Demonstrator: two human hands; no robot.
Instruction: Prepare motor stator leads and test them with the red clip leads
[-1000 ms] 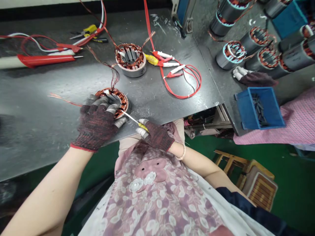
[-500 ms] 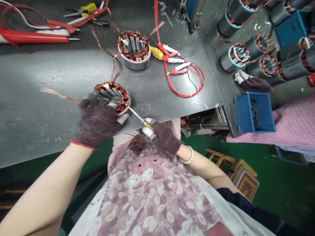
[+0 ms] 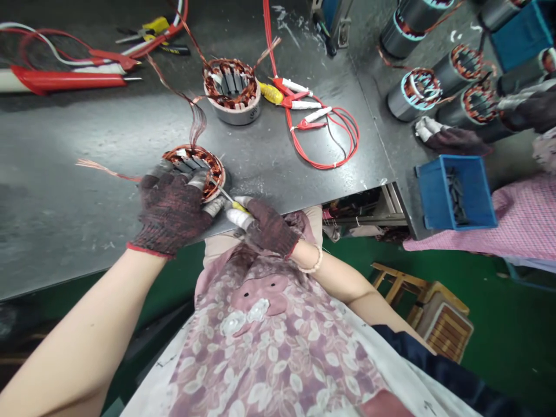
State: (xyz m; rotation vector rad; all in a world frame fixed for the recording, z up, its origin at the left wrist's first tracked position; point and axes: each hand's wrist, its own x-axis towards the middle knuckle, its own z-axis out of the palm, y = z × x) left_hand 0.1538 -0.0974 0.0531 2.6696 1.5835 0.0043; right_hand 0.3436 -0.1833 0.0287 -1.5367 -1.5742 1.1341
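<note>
Near the table's front edge lies a stator (image 3: pixel 219 168), a ring with copper windings, its loose wires trailing left and upward. My left hand (image 3: pixel 171 202), in a dark knitted glove with pale fingertip wraps, grips its near left side, fingers over the rim and into the bore. My right hand (image 3: pixel 263 223), gloved alike, is closed around a screwdriver (image 3: pixel 238 206) with a yellow handle and thin metal shaft. The shaft's tip meets the copper winding on the ring's right side. A second stator (image 3: pixel 237 116) stands just behind, with nothing gripping it.
Red test leads with clips (image 3: pixel 304 105) lie coiled at the right. Yellow-handled pliers (image 3: pixel 156 26) and a red probe (image 3: pixel 73 79) are at the back left. Several stators (image 3: pixel 408 95) and a blue bin (image 3: pixel 456 191) stand far right, beside a co-worker's gloved hand (image 3: pixel 532 107).
My right hand has moved left and up, bringing the screwdriver's tip from the ring's outer edge onto the winding. My left hand keeps its grip. A co-worker's hand has appeared at far right.
</note>
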